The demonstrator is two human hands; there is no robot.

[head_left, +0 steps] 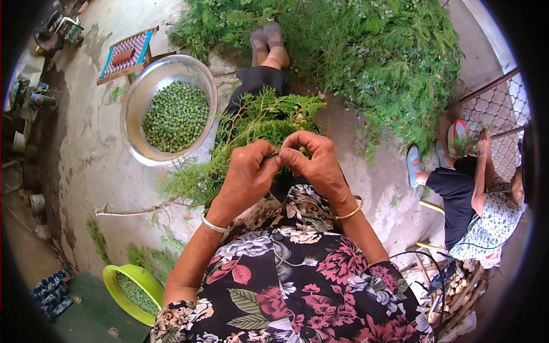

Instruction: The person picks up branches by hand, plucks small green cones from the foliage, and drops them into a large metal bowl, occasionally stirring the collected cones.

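Note:
My left hand [249,171] and my right hand [311,160] meet over my lap, both closed in a pinch with fingertips nearly touching. A small dark bit, perhaps a stem, shows between the tips; its kind is too small to tell. Right behind them lie feathery evergreen sprigs [257,123] across my legs, partly hidden by the fingers. Some green shows through the curl of my right hand. A bare woody branch [134,212] sticks out to the left. Left of my legs, a wide metal basin [132,123] holds many small green cones [176,116].
A large heap of cut evergreen branches [372,63] covers the ground ahead and right. A woven-top stool [127,54] stands behind the basin. A yellow-green bowl [111,280] sits at lower left. Another person [480,188] sits at right, near firewood [466,297].

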